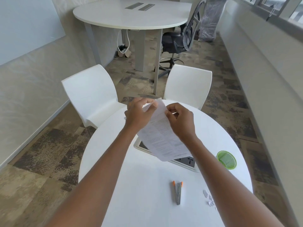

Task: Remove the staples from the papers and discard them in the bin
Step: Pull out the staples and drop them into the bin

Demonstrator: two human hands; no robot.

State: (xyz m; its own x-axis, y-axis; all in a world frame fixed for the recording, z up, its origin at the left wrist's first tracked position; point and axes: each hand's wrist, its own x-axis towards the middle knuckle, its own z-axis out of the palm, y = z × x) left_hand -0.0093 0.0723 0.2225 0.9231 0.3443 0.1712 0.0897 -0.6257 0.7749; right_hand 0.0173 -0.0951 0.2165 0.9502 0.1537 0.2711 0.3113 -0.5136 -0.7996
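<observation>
White papers (161, 136) hang lifted over the table's (131, 185) middle, long axis running from the far top corner down toward me. My left hand (139, 114) pinches that top corner; my right hand (179, 119) pinches the sheet edge just beside it, fingertips closed. I can't see a staple, though I judge it lies between the two grips. The remover (177, 192) lies untouched near my edge, closer to my right hand; the bin (227, 159) sits at the right edge.
</observation>
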